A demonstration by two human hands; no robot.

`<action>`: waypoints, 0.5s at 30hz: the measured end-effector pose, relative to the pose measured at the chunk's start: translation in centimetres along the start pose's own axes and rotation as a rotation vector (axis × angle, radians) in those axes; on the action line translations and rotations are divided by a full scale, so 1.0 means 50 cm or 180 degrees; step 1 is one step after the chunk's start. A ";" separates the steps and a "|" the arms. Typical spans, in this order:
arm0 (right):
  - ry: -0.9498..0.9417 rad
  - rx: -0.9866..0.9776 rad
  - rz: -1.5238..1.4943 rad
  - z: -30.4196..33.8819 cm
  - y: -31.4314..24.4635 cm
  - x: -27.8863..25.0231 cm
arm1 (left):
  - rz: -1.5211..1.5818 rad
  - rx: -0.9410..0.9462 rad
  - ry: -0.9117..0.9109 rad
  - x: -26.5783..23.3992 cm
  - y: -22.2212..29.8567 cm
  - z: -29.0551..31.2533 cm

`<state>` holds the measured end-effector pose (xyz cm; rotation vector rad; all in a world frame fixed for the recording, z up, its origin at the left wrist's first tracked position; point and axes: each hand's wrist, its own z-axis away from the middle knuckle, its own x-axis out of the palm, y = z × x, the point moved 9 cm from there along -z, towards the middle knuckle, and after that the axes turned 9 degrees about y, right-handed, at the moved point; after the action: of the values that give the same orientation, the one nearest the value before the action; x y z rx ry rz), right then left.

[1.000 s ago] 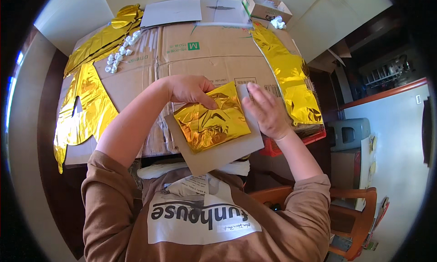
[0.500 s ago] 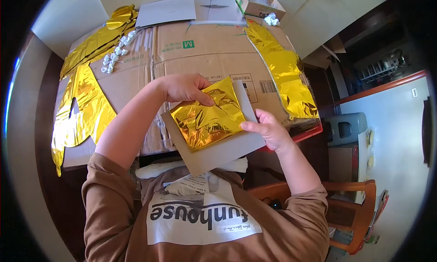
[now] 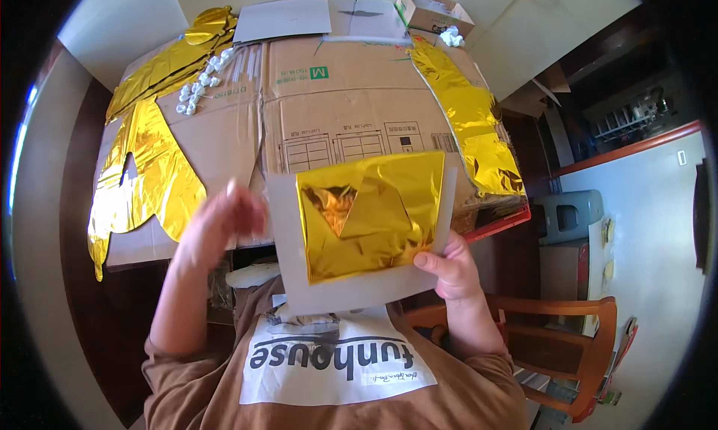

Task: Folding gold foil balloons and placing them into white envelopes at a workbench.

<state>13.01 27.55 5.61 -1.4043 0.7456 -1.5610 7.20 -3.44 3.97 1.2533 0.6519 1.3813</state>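
Note:
A folded piece of shiny gold foil [image 3: 381, 213] lies on a flat grey card [image 3: 351, 299] in front of my chest. My right hand [image 3: 452, 269] grips both at their right edge, thumb on top of the foil and fingers behind the card. A triangular flap shows at the foil's upper left. Just left of the card, my left hand [image 3: 232, 213] is apart from it and smeared by motion, so its fingers cannot be made out. Uninflated gold foil balloons [image 3: 146, 172] lie flat on the table's left side, and a long gold foil piece [image 3: 464, 123] on its right.
Flattened cardboard [image 3: 336, 101] covers the table. Small white bundles [image 3: 198, 90] sit at the left, with another white bundle [image 3: 451, 36] at the far right. Grey-white sheets [image 3: 280, 20] and an open box [image 3: 434, 13] stand at the back. A wooden chair [image 3: 591, 355] is on my right.
My left hand has left the foil and moved left and down. My right hand has moved down, and the card with the foil has turned more upright and squarer to me.

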 end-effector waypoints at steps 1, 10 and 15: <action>0.0014 0.0047 0.0033 0.014 0.010 0.001 | 0.0236 -0.0501 -0.0397 0.015 -0.048 0.047; 0.0318 -0.0054 0.0343 0.082 0.008 0.044 | 0.0071 -0.0068 -0.0215 0.134 -0.004 0.131; 0.0199 -0.0662 0.0412 0.091 -0.100 0.102 | -0.0421 0.0925 -0.0281 0.180 0.129 0.168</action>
<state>16.53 25.68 13.12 -1.4300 1.0412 -1.4649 14.18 1.23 15.05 1.4630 0.8806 1.1436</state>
